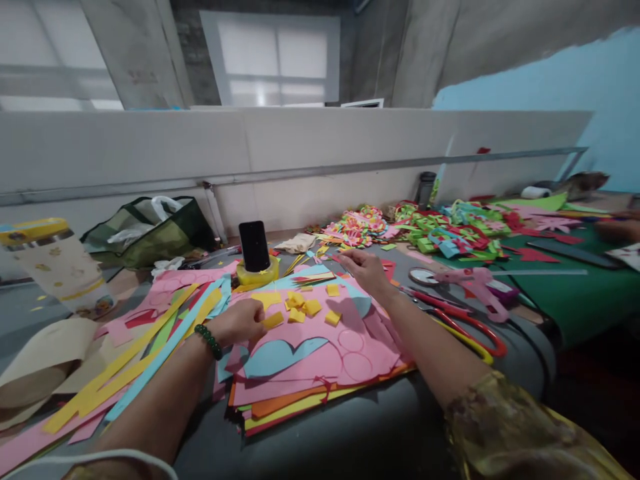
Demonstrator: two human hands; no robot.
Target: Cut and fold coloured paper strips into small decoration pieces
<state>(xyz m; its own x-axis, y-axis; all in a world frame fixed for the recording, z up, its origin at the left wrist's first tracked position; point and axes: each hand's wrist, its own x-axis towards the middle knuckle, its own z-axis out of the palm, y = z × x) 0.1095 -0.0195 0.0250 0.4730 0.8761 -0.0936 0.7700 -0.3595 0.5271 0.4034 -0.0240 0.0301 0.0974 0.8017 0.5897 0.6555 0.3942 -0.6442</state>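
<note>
My left hand [243, 321], with a green bead bracelet, is closed with its fingertips at a small yellow felt-like piece [273, 321]. It rests over a stack of pink sheets [300, 383]. Several small folded yellow pieces [296, 301] lie beside it on the pink. My right hand [366, 269] is raised at the far right side of the stack, thumb and fingers pinched together; what is between them is too small to make out. Below it lies a bundle of thin pointed strips [314, 279]. A blue scalloped cut-out [285, 357] lies nearer to me.
Long coloured strips [145, 360] lie on the left. A phone [254, 245] stands in a yellow tape roll [257, 272]. On the right are scissors [463, 320] and a pink glue gun [475, 283]. Piles of cut pieces [360, 225] stand behind. A co-worker's hand [620, 230] shows far right.
</note>
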